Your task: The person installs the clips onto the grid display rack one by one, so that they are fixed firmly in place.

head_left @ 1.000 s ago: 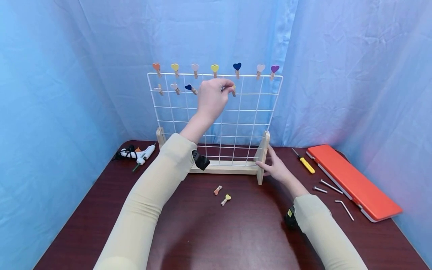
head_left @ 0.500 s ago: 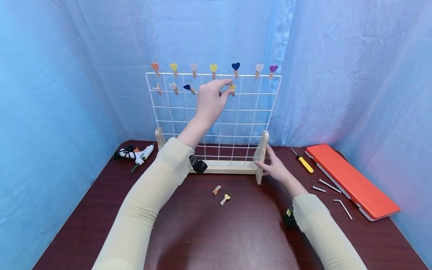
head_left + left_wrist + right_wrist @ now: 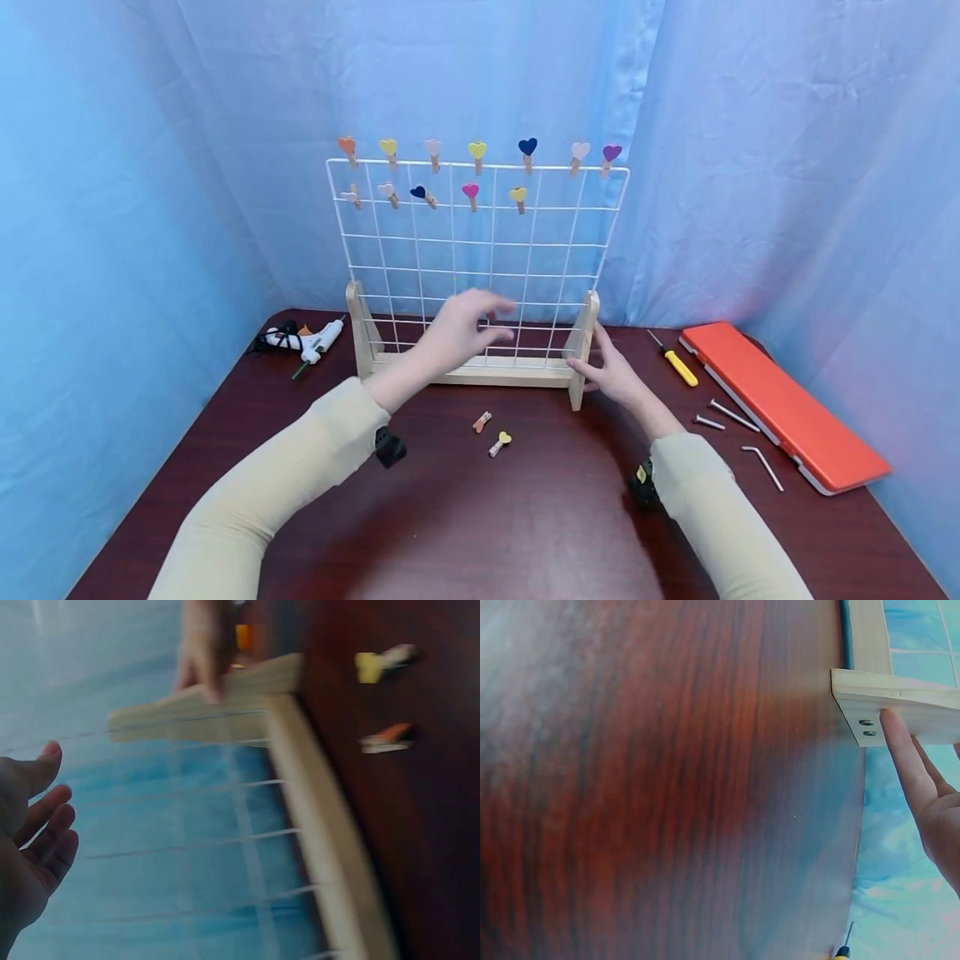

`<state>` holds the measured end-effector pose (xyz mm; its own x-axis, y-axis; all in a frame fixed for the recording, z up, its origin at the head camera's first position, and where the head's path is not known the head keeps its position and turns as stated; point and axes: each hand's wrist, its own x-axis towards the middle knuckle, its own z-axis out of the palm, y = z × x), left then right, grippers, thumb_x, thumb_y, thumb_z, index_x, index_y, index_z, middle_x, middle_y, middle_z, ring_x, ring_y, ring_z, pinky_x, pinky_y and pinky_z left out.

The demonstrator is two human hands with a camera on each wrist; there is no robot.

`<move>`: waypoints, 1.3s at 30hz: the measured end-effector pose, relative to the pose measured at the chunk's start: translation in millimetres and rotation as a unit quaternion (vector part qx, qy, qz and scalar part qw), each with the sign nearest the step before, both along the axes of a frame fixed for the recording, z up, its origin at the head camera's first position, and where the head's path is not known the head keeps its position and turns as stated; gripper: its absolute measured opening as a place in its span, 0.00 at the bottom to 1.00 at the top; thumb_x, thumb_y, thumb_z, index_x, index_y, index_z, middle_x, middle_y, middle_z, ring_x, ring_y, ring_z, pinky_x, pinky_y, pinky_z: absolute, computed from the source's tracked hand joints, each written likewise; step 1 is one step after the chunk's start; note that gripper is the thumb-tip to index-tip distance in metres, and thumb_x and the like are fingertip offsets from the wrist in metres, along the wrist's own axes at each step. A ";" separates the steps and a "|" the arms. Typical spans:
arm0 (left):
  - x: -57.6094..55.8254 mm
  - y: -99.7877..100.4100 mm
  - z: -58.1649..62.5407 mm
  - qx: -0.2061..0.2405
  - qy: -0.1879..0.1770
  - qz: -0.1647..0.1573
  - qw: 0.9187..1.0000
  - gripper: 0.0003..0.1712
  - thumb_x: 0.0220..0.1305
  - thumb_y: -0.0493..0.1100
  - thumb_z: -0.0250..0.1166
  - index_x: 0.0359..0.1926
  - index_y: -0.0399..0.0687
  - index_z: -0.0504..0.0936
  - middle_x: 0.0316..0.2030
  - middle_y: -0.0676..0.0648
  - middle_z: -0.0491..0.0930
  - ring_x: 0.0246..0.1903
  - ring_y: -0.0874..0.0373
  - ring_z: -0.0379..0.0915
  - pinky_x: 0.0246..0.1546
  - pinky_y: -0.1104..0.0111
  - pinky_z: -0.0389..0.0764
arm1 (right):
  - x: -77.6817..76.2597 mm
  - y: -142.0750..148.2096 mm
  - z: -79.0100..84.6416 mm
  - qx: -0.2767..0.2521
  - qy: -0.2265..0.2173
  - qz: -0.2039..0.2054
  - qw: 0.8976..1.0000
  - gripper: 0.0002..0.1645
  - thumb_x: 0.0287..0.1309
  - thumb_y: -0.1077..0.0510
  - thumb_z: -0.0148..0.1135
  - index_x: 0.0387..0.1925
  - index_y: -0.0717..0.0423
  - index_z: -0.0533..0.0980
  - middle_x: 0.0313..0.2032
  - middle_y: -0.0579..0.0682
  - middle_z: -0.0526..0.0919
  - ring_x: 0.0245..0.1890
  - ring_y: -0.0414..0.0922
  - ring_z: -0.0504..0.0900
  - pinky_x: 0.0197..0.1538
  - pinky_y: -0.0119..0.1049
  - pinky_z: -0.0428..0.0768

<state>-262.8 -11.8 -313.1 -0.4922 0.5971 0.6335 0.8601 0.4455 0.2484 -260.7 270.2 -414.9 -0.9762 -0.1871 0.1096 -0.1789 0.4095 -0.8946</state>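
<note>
A white wire grid stand (image 3: 512, 243) carries several wooden clothespins with coloured hearts along its top wire and second row. A pink-heart clothespin (image 3: 470, 193) and a yellow-heart clothespin (image 3: 518, 198) are clipped in that second row. My left hand (image 3: 459, 333), blurred, hovers before the lower grid with thumb and fingers apart, holding nothing. At the stand's wooden right side (image 3: 900, 697), my right hand (image 3: 617, 373) grips the upright, thumb across its front edge. On the table lie an orange-heart clothespin (image 3: 481, 422) and a second yellow-heart clothespin (image 3: 500, 443), just in front of the base.
A glue gun (image 3: 309, 340) lies at the far left of the dark wooden table (image 3: 480, 533). To the right are a yellow screwdriver (image 3: 682, 367), two bolts (image 3: 733, 415), a hex key (image 3: 763, 467) and a long orange case (image 3: 787, 404). Blue curtains (image 3: 787, 167) surround the table.
My left hand has let go of the yellow-heart clothespin, which stays clipped in the second row, and has dropped toward the base. The pink-heart clothespin shows now. My right hand stays put.
</note>
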 end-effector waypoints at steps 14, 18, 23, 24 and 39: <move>-11.6 -20.1 -126.0 -0.176 -0.160 -0.020 0.971 0.15 0.49 0.47 0.68 0.39 0.46 0.82 0.29 0.52 0.81 0.33 0.61 0.76 0.37 0.71 0.73 | -18.0 11.9 -22.0 0.005 0.021 -0.009 1.000 0.49 0.55 0.50 0.59 0.64 0.22 0.37 0.62 0.60 0.53 0.58 0.61 0.61 0.29 0.48 0.79; -13.3 -18.9 -134.4 -0.169 -0.187 -0.018 0.968 0.14 0.44 0.49 0.71 0.31 0.48 0.82 0.24 0.53 0.79 0.27 0.62 0.75 0.29 0.75 0.72 | -15.7 10.7 -19.8 0.004 0.018 -0.006 1.000 0.49 0.55 0.51 0.58 0.65 0.24 0.36 0.62 0.61 0.53 0.58 0.62 0.60 0.30 0.48 0.79; -12.8 -19.5 -137.6 -0.176 -0.193 -0.029 0.965 0.09 0.45 0.46 0.70 0.27 0.49 0.81 0.20 0.57 0.78 0.23 0.67 0.72 0.26 0.78 0.70 | -6.7 4.6 -8.7 -0.006 0.004 0.000 1.000 0.50 0.56 0.54 0.57 0.67 0.32 0.35 0.62 0.64 0.50 0.58 0.65 0.58 0.32 0.52 0.78; -12.8 -19.8 -137.8 -0.178 -0.192 -0.029 0.965 0.08 0.46 0.45 0.70 0.27 0.49 0.81 0.20 0.57 0.78 0.22 0.68 0.72 0.26 0.78 0.70 | -4.6 3.1 -5.8 -0.008 0.001 -0.002 1.000 0.50 0.56 0.55 0.58 0.67 0.33 0.35 0.62 0.63 0.51 0.59 0.64 0.58 0.33 0.53 0.78; -16.0 -24.6 -103.2 -0.095 -0.158 -0.025 0.983 0.02 0.48 0.41 0.69 0.26 0.51 0.83 0.27 0.56 0.75 0.29 0.65 0.70 0.29 0.77 0.72 | -11.6 6.9 -13.2 -0.004 0.002 -0.006 1.000 0.49 0.56 0.54 0.58 0.66 0.28 0.37 0.63 0.62 0.52 0.58 0.63 0.59 0.30 0.48 0.79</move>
<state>-278.8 -36.5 -416.3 -0.6135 0.7182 0.3283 0.7754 0.4688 0.4231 -272.3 277.0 -428.0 -0.9780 -0.1743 0.1142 -0.1768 0.4042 -0.8974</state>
